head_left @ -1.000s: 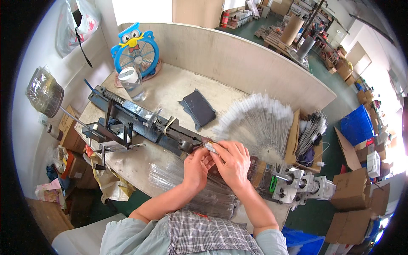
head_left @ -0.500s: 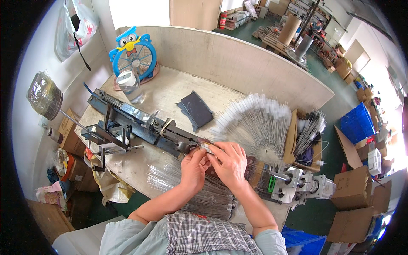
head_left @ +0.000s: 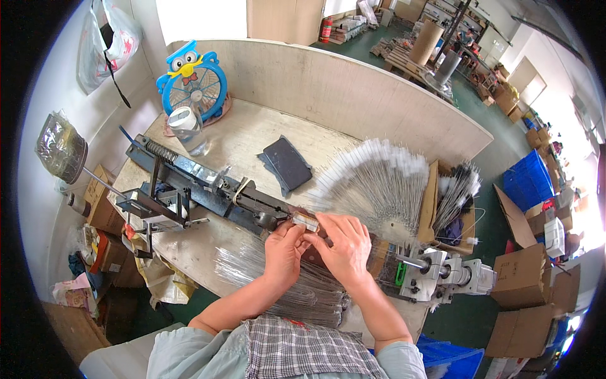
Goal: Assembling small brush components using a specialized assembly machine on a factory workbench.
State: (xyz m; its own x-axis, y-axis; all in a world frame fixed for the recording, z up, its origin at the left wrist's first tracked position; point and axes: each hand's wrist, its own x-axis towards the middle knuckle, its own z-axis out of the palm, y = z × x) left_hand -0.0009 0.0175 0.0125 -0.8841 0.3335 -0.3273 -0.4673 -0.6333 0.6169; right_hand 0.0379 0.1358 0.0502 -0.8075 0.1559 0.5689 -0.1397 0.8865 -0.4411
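Observation:
My left hand [head_left: 283, 251] and my right hand [head_left: 344, 245] meet over the middle of a long dark metal bench machine [head_left: 205, 182]. Left thumb and forefinger are pinched together; whatever sits between them is too small to make out. Just beyond the fingertips is a small whitish piece [head_left: 306, 222], touched by the fingers of my right hand, whose thumb points toward the left fingers. Below my hands lies a bundle of thin metal wires [head_left: 303, 294]. To the right, many wire brushes with white bristle tips [head_left: 379, 167] are fanned out.
A dark flat phone-like object [head_left: 287, 164] lies on the table. Behind stand a clear jar with a white lid [head_left: 187, 129] and a blue bird-shaped fan [head_left: 192, 82]. A cardboard box of brushes [head_left: 457, 199] and a metal shaft unit [head_left: 442, 275] are at right. A crank frame [head_left: 158, 205] projects left.
The whitish piece shows more fully now, as the right fingers have shifted slightly right off it. The left hand stays pinched near the same spot. The whole view has moved a little.

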